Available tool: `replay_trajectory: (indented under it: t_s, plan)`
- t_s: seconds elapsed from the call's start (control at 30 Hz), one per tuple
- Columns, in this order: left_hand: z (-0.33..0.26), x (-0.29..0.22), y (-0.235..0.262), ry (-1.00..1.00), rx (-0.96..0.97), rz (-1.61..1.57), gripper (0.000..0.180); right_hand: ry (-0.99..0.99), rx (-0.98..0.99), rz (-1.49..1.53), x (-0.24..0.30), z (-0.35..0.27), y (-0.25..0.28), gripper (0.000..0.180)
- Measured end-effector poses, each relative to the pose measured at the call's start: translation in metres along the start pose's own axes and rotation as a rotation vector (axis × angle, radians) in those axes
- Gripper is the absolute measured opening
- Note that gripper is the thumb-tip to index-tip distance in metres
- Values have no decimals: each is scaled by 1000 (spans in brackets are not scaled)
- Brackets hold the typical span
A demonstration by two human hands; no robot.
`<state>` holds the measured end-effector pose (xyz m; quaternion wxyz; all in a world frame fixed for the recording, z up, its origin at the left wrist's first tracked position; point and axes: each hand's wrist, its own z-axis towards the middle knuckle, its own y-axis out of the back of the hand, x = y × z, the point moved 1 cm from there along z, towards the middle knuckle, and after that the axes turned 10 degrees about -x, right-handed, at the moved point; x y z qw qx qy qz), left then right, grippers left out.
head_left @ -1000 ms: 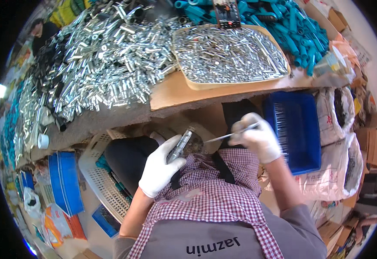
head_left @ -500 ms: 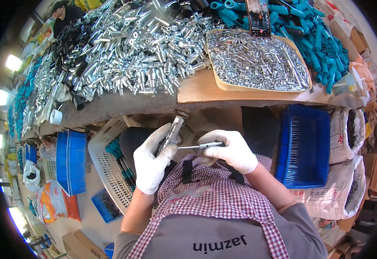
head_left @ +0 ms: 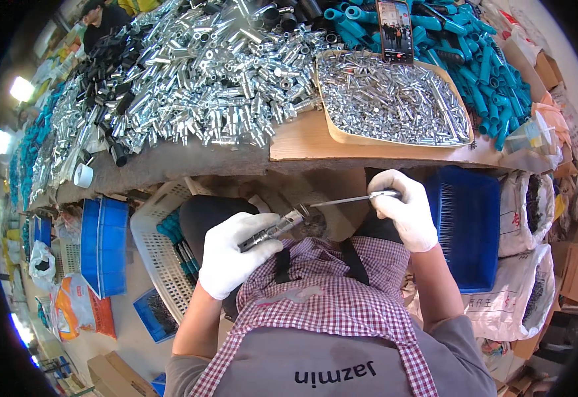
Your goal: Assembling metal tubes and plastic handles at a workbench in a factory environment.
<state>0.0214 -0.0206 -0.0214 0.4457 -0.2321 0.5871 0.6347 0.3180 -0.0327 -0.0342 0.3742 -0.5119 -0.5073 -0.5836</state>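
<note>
My left hand, in a white glove, grips a dark metal tube fitting that points up and to the right over my lap. My right hand, also gloved, holds a thin metal rod by its right end. The rod's left tip meets the open mouth of the fitting. Both hands sit just below the front edge of the workbench, above my checked apron.
A heap of shiny metal fittings covers the bench. A shallow tray of small silver parts has a phone leaning at its back. Teal plastic parts lie behind. A white basket stands left, a blue crate right.
My right hand has moved out to the right, drawing the rod level. My left hand has tilted the fitting from steep to nearly flat, and the rod's tip now meets its mouth.
</note>
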Motion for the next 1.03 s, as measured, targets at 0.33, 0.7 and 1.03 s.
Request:
replay_trajectory:
  t_s: [0.33,0.7,1.03]
  plan:
    - [4,-9,-12,-88,137,-1,34,176,309,-172,21,-7,-37,23]
    - [5,3,-16,-90,168,-85,35,-113,441,363,-9,-15,-40,47]
    - [9,-5,-37,-137,149,-6,33,-357,438,296,-15,-24,-50,54]
